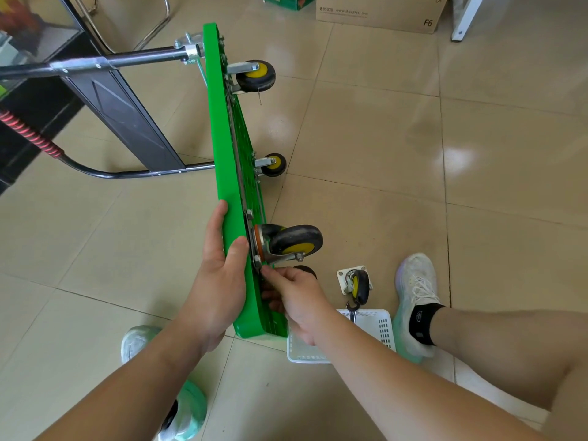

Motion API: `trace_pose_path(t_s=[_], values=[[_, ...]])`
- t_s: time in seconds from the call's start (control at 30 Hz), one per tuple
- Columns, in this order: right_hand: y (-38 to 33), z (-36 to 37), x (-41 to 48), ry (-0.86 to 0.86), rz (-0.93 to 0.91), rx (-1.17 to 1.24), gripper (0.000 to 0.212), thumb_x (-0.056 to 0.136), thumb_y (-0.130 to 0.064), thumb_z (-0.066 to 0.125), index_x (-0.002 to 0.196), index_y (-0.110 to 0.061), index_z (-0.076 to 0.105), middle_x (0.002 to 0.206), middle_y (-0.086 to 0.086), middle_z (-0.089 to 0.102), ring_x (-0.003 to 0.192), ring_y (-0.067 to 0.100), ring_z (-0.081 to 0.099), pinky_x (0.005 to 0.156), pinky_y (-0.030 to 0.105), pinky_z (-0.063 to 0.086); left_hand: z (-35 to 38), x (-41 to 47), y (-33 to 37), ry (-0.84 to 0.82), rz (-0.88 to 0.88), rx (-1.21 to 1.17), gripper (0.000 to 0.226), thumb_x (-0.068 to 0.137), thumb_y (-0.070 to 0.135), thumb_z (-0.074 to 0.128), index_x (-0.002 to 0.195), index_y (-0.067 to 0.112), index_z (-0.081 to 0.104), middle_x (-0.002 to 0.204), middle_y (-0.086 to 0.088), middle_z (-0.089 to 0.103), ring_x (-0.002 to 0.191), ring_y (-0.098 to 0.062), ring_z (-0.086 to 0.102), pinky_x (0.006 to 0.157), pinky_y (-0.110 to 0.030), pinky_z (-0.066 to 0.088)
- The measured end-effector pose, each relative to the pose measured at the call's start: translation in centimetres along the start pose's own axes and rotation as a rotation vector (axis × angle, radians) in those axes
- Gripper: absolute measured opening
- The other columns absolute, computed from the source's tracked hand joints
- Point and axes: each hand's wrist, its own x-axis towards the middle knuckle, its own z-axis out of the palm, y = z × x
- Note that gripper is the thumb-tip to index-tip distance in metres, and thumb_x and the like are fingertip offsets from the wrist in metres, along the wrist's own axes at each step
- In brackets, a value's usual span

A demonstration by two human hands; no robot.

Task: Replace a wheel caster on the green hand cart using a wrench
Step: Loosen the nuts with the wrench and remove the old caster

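Observation:
The green hand cart (222,128) stands on its side on the tiled floor, wheels pointing right. My left hand (219,275) grips the deck's near edge. A black-and-yellow caster (294,241) sits on its mounting plate at the near corner. My right hand (292,297) pinches something small at that plate's lower edge; the fingers hide it. A loose caster (356,283) lies on the floor to the right. A wrench (352,310) rests with its head over the rim of a white basket (378,326).
The cart's black handle (105,62) reaches left past a dark cabinet (127,122). Two more casters (256,76) (273,164) sit farther along the deck. A cardboard box (378,11) stands at the back. My feet (416,300) (140,342) flank the cart's near end.

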Motion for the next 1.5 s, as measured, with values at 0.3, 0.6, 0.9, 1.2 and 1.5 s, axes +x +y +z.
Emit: trace_pose_path(t_s=[0.3, 0.6, 0.9, 1.2, 1.5], values=[[-0.35, -0.05, -0.03, -0.013, 0.027, 0.053, 0.018, 0.094, -0.027, 0.070, 0.096, -0.009, 0.070, 0.079, 0.004, 0.068, 0.069, 0.016, 0.059, 0.061, 0.027, 0.046, 0.06, -0.02, 0.05, 0.006, -0.008, -0.003, 0.055, 0.111, 0.027, 0.037, 0.138, 0.073, 0.029, 0.142, 0.013, 0.059, 0.127, -0.020, 0.060, 0.111, -0.054, 0.046], [-0.80, -0.06, -0.07, -0.051, 0.032, 0.050, 0.013, 0.093, -0.022, 0.070, 0.098, -0.010, 0.071, 0.080, 0.003, 0.068, 0.069, 0.015, 0.059, 0.059, 0.026, 0.045, 0.20, -0.04, 0.19, 0.008, -0.013, -0.012, 0.055, 0.111, 0.027, 0.038, 0.134, 0.076, 0.030, 0.143, 0.015, 0.058, 0.128, -0.017, 0.060, 0.112, -0.052, 0.046], [-0.73, 0.06, -0.11, -0.036, 0.029, 0.049, 0.013, 0.093, -0.024, 0.070, 0.096, -0.011, 0.071, 0.081, 0.004, 0.068, 0.069, 0.014, 0.059, 0.059, 0.025, 0.045, 0.00, -0.02, -0.02, 0.001, -0.018, -0.004, 0.055, 0.111, 0.028, 0.038, 0.138, 0.074, 0.030, 0.143, 0.015, 0.058, 0.127, -0.019, 0.060, 0.110, -0.053, 0.046], [-0.70, 0.26, -0.07, -0.017, 0.005, 0.024, 0.012, 0.092, -0.023, 0.071, 0.095, -0.011, 0.072, 0.081, 0.004, 0.069, 0.070, 0.014, 0.059, 0.060, 0.025, 0.046, -0.09, -0.06, -0.07, -0.009, -0.013, 0.000, 0.054, 0.109, 0.029, 0.039, 0.139, 0.073, 0.030, 0.143, 0.014, 0.058, 0.128, -0.021, 0.060, 0.110, -0.055, 0.047], [-0.57, -0.01, -0.08, -0.010, 0.015, 0.057, 0.016, 0.093, -0.023, 0.070, 0.098, -0.008, 0.071, 0.079, 0.003, 0.068, 0.073, 0.015, 0.059, 0.063, 0.027, 0.046, -0.19, -0.01, -0.06, -0.017, -0.013, -0.005, 0.056, 0.093, 0.044, 0.044, 0.137, 0.076, 0.029, 0.143, 0.015, 0.058, 0.128, -0.021, 0.060, 0.110, -0.054, 0.046]])
